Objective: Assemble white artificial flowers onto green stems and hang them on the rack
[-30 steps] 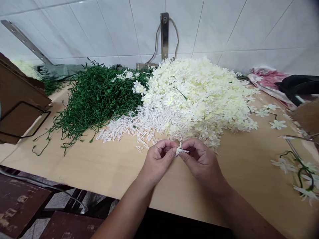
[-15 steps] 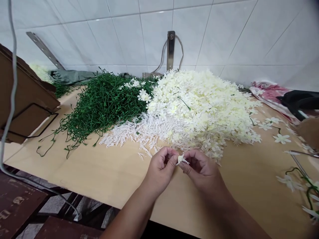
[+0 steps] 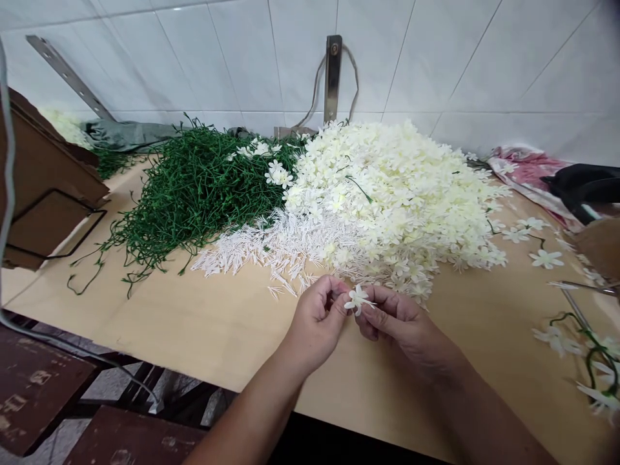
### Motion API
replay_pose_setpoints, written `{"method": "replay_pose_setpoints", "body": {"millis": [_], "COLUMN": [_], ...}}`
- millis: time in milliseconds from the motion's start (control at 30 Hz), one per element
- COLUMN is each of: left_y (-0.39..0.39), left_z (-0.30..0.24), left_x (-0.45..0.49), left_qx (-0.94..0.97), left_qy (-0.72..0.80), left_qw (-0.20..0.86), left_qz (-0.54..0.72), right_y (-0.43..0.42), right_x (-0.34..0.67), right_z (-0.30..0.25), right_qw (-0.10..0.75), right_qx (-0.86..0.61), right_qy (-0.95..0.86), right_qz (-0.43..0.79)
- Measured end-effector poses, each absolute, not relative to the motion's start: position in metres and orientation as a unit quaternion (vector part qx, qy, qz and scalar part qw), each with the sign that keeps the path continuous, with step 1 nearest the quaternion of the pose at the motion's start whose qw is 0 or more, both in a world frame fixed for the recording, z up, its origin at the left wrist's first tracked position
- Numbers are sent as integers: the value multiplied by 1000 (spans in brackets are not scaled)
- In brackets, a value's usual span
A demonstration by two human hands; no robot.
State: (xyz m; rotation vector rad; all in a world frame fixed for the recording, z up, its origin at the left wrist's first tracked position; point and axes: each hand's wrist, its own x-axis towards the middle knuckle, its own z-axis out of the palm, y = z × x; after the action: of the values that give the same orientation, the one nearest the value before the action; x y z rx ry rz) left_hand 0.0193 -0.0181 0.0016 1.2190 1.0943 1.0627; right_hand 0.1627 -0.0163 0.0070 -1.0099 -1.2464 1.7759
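A small white artificial flower (image 3: 358, 298) is between my two hands in front of the heaps, its open petals facing up. My left hand (image 3: 322, 316) pinches its left side between thumb and fingers. My right hand (image 3: 394, 316) is closed at the flower's right side, with thin white tips showing by the thumb. What lies behind those fingertips is hidden. Just beyond my hands spread loose white stamen pieces (image 3: 285, 242) and a big heap of cream-white artificial flowers (image 3: 411, 187).
Green plastic stems (image 3: 198, 187) lie in a tangled heap at the left. A cardboard box (image 3: 48, 187) with a black wire frame stands at the left edge. Finished-looking flower sprigs (image 3: 591, 355) and a thin metal rod (image 3: 576, 309) lie at the right. A grey cable (image 3: 7, 161) hangs at the left.
The flower has turned in my fingers, from seen side-on to its open petals facing up. The view has tilted slightly, so the table and heaps sit a little higher.
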Motion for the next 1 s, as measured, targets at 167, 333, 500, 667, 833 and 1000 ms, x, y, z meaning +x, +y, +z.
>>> {"method": "replay_pose_setpoints", "body": {"millis": [167, 333, 500, 667, 833, 1000], "left_y": [-16, -18, -9, 44, 116, 152], "left_z": [2, 2, 16, 51, 70, 84], "left_x": [18, 15, 10, 8, 28, 42], "left_qx": [520, 534, 602, 754, 843, 859], "left_qy": [425, 478, 461, 501, 474, 450], "left_qw": [608, 585, 564, 324, -28, -44], "left_qz": [424, 380, 327, 277, 252, 240], "right_y": [-16, -17, -20, -19, -18, -16], "right_x": [163, 159, 163, 173, 173, 174], "right_z": [7, 6, 8, 11, 10, 9], "right_qw": [392, 379, 399, 443, 473, 489], "right_qx": [-416, -453, -476, -492, -490, -483], "right_qy": [-532, -597, -603, -574, -555, -559], "right_qz": [625, 543, 500, 482, 478, 464]}}
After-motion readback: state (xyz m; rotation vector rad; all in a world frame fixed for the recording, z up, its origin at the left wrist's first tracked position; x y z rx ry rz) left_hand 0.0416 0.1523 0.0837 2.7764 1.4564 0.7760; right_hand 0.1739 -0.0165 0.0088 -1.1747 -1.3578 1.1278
